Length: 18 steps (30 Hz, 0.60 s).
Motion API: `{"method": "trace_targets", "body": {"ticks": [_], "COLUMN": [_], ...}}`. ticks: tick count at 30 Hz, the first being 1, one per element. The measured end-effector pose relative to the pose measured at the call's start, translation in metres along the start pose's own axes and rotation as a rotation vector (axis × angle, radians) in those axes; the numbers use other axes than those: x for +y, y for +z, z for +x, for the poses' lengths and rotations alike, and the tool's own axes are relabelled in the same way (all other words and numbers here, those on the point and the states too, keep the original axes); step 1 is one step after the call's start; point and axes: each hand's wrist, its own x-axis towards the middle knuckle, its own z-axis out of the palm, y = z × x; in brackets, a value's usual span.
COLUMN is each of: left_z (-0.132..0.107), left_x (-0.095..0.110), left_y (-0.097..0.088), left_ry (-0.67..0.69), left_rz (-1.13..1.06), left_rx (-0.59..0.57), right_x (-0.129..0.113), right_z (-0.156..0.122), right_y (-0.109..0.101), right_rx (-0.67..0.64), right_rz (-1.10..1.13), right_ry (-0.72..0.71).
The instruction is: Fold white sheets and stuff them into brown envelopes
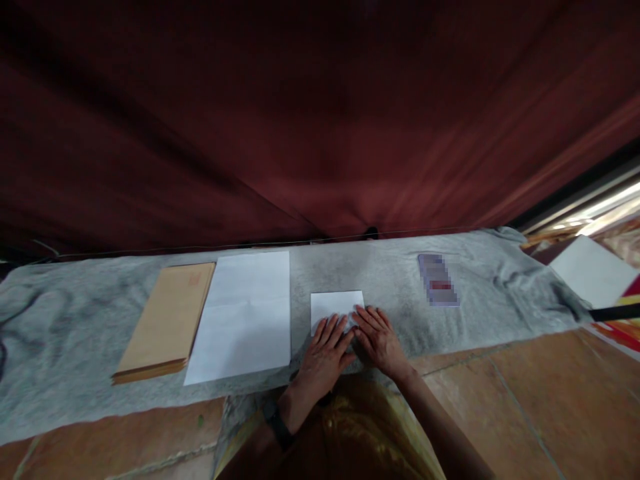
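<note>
A small white piece of paper point(336, 303), apparently folded, lies on the grey cloth in front of me. My left hand point(325, 350) rests flat on its lower left part, fingers stretched out. On its right edge lies my right hand point(379, 335), also flat with the fingers extended. Both hands hide the paper's near edge. To the left sits a large white sheet point(245, 313), or a stack of them, and beyond it a pile of brown envelopes point(167, 313).
The grey cloth point(390, 267) covers a long narrow surface. At right on it lies a pixelated purple-grey item point(439, 280). A dark red curtain point(320, 133) hangs behind. Tiled floor point(560, 380) shows in front, and a white board-like piece point(593, 270) at far right.
</note>
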Motion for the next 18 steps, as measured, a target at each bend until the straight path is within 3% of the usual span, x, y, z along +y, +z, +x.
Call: {"method": "trace_targets", "body": {"ticks": [10,18], "left_z": [-0.011,-0.011], "left_x": [-0.001,0.004], "left_y": [-0.001,-0.003], "left_ry": [-0.010,-0.128], "left_rz": [0.007,0.041], "left_rx": [-0.003,0.035], "right_x": [0.005,0.003], "right_z": [0.024,0.025], "right_y": [0.006,0.009], "right_rx": [0.040,0.053], "right_rz": [-0.032,-0.039], "right_ry": [0.044,0.079]}}
